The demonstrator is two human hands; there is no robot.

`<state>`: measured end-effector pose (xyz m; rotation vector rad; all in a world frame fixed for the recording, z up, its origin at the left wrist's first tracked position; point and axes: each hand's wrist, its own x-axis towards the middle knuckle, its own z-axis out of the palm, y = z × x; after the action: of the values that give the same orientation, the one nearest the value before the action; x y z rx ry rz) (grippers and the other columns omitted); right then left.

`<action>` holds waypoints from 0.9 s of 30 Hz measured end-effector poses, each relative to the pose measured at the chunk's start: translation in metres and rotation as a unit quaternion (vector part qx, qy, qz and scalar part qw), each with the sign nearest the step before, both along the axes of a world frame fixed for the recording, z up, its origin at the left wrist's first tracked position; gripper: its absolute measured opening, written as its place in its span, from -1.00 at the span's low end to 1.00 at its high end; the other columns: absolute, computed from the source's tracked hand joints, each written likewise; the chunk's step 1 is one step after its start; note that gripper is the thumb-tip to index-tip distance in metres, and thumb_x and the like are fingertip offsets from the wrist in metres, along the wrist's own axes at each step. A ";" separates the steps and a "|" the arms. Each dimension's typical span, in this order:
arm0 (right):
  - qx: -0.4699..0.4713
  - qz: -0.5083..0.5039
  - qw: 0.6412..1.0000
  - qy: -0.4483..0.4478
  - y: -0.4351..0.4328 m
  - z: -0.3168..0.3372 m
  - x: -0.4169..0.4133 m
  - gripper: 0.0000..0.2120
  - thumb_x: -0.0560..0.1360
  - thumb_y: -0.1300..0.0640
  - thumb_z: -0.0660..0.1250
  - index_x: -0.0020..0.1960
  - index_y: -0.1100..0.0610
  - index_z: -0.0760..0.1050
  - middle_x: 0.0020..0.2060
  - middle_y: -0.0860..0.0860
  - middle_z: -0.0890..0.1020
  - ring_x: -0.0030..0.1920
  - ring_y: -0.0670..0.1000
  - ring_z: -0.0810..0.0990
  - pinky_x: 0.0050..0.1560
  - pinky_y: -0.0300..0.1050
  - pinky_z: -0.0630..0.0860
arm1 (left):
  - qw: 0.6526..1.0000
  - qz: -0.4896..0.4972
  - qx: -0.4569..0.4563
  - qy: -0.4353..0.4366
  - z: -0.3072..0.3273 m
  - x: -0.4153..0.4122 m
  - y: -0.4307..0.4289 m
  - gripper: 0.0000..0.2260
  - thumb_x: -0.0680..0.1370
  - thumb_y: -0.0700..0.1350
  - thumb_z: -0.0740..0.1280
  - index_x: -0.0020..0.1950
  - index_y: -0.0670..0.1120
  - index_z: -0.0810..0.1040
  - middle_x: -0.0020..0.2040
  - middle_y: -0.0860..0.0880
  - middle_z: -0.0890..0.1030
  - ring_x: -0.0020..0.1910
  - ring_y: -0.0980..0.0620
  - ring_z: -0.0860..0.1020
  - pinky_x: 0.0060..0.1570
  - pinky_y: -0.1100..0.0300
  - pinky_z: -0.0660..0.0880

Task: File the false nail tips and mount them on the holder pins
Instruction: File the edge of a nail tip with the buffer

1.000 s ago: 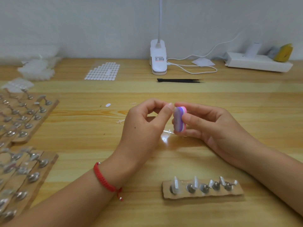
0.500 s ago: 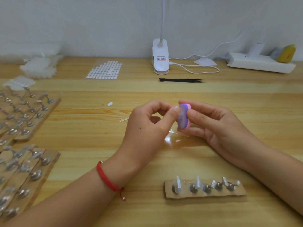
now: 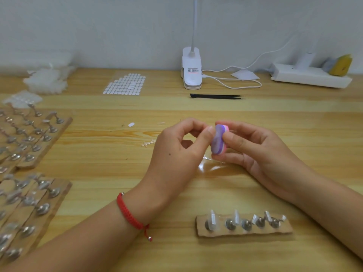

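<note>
The right hand (image 3: 261, 152) grips the purple file block (image 3: 218, 139) above the surface (image 3: 98, 154) — the left hand (image 3: 176, 152) curls up against it. I cannot tell if it pinches anything.

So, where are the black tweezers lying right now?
In the head view, the black tweezers lie flat on the wooden table toward its far side, slightly right of centre, just in front of the white clip lamp.
</note>
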<state>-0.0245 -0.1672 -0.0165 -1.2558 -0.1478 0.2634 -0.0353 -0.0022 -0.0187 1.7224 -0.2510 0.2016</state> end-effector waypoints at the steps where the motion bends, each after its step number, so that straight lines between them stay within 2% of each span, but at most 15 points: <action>1: 0.006 -0.008 1.000 0.003 0.000 0.000 0.001 -0.71 0.33 0.17 0.41 0.05 0.18 0.65 -0.11 0.13 0.70 -0.14 0.03 0.70 -0.15 -0.17 0.62 | 1.000 -0.008 0.010 0.002 0.000 0.000 -0.001 -0.84 0.54 -0.13 0.35 -0.25 0.00 0.58 -0.35 0.17 0.50 -0.49 0.14 0.32 -0.46 0.39 0.26; 4: 0.031 -0.025 0.999 0.015 -0.002 0.000 0.002 -0.68 0.39 0.19 0.37 0.12 0.25 0.58 -0.13 0.12 0.69 -0.11 0.02 0.68 -0.15 -0.18 0.62 | 1.000 -0.018 0.017 0.004 0.000 -0.001 -0.002 -0.84 0.53 -0.13 0.36 -0.25 0.00 0.57 -0.38 0.19 0.48 -0.52 0.18 0.28 -0.47 0.43 0.22; 7: 0.009 -0.004 1.000 0.008 0.000 0.000 0.001 -0.71 0.37 0.19 0.39 0.08 0.20 0.62 -0.08 0.13 0.70 -0.12 0.03 0.69 -0.15 -0.16 0.62 | 1.000 0.004 0.004 -0.013 0.000 -0.001 -0.001 -0.85 0.54 -0.13 0.35 -0.24 -0.02 0.57 -0.35 0.18 0.50 -0.54 0.17 0.29 -0.50 0.41 0.22; 12: 0.038 -0.017 0.999 0.026 -0.003 0.000 0.003 -0.69 0.39 0.18 0.38 0.11 0.24 0.60 -0.05 0.17 0.67 0.05 0.15 0.65 -0.10 -0.16 0.62 | 0.999 -0.014 0.033 -0.012 0.001 -0.003 -0.003 -0.86 0.54 -0.13 0.36 -0.23 -0.02 0.57 -0.38 0.18 0.48 -0.57 0.19 0.26 -0.51 0.48 0.17; 17: 0.024 0.004 0.999 0.021 -0.001 0.001 0.003 -0.75 0.39 0.18 0.38 0.05 0.18 0.66 -0.05 0.17 0.69 -0.07 0.03 0.69 -0.15 -0.18 0.62 | 1.000 0.016 0.002 -0.019 0.000 -0.001 -0.001 -0.86 0.54 -0.12 0.36 -0.23 -0.01 0.57 -0.33 0.15 0.51 -0.52 0.12 0.29 -0.50 0.40 0.22; 22: 0.070 -0.004 0.997 0.044 -0.005 0.001 0.005 -0.79 0.42 0.20 0.36 0.02 0.17 0.67 -0.08 0.12 0.69 -0.04 0.01 0.68 -0.11 -0.19 0.61 | 1.000 -0.002 0.014 -0.005 0.000 -0.002 -0.002 -0.84 0.53 -0.12 0.38 -0.26 0.00 0.57 -0.37 0.17 0.49 -0.54 0.18 0.28 -0.50 0.45 0.21; 25: 0.036 0.022 0.999 0.031 -0.003 0.001 0.004 -0.77 0.41 0.19 0.37 0.04 0.16 0.69 0.00 0.18 0.68 -0.02 0.04 0.68 -0.12 -0.17 0.62 | 1.000 0.022 -0.008 -0.009 0.000 0.000 0.000 -0.85 0.53 -0.11 0.37 -0.25 -0.02 0.58 -0.33 0.14 0.52 -0.50 0.10 0.33 -0.48 0.36 0.26; 27: 0.029 0.024 0.999 0.029 -0.002 0.001 0.004 -0.76 0.40 0.19 0.38 0.05 0.15 0.69 0.03 0.20 0.68 0.01 0.05 0.67 -0.11 -0.17 0.62 | 1.000 0.014 -0.001 0.005 0.000 0.000 -0.001 -0.85 0.53 -0.11 0.37 -0.25 -0.01 0.59 -0.34 0.14 0.52 -0.50 0.13 0.33 -0.47 0.39 0.26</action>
<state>-0.0209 -0.1696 -0.0154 -1.1866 -0.1349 0.3335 -0.0353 -0.0028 -0.0191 1.7248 -0.2191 0.2147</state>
